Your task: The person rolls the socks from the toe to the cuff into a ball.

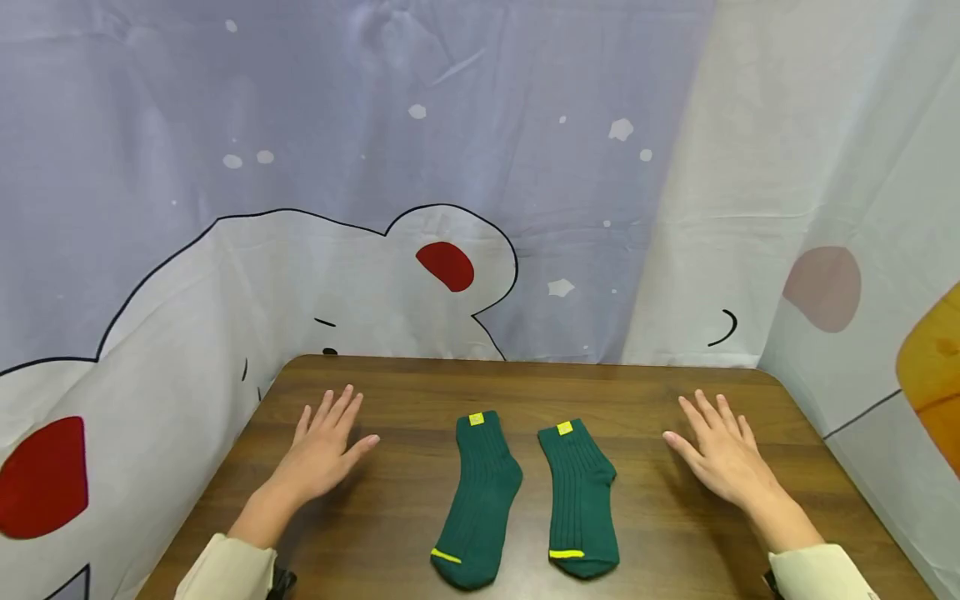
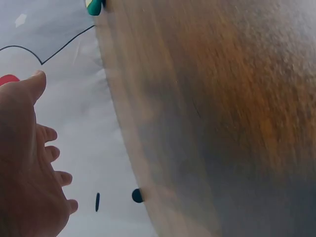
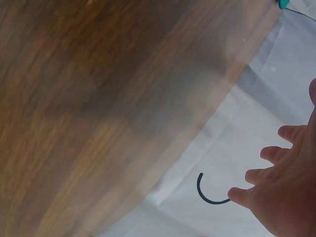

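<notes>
Two dark green ribbed socks lie flat on the brown wooden table, side by side with a gap between them. The left sock (image 1: 478, 500) and the right sock (image 1: 581, 500) each have a yellow tag at the cuff, facing the far edge, and a yellow stripe at the toe. My left hand (image 1: 321, 454) is held over the table to the left of the socks, fingers spread and holding nothing. On the other side, my right hand (image 1: 723, 454) is spread the same way, apart from the right sock. Only a small bit of green sock (image 2: 94, 6) shows in the left wrist view.
The wooden table (image 1: 405, 392) has rounded far corners. Behind it hangs a printed curtain (image 1: 570, 208) with white bear shapes and pale stars, meeting the table's far edge. More printed cloth (image 1: 885, 375) runs along the right side.
</notes>
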The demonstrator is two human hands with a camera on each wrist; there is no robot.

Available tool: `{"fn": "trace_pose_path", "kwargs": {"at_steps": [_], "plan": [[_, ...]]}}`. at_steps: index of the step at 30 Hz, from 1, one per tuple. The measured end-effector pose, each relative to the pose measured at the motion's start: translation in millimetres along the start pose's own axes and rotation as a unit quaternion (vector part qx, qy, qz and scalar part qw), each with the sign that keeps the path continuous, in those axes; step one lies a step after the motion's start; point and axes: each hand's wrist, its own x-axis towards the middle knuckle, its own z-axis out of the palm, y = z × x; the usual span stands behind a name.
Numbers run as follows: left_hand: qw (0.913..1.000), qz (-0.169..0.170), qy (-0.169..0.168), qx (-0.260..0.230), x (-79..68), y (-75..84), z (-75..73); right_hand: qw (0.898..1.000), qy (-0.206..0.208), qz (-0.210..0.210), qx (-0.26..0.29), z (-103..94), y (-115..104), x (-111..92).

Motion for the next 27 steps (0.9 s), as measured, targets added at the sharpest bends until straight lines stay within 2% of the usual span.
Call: {"fn": "trace_pose_path", "kwargs": {"at_steps": [17, 27], "plan": [[0.9997, 0.023, 0.005, -0.004, 1.9, 22.0, 3.6, 1.0, 0.007, -0.015, 0.012, 4.7, -16.8, 2.5], [0.9994, 0.02, 0.006, -0.026, 4.5, 35.5, 4.7, 0.999, 0.021, -0.023, 0.013, 9.3, -24.1, 3.5]]}}
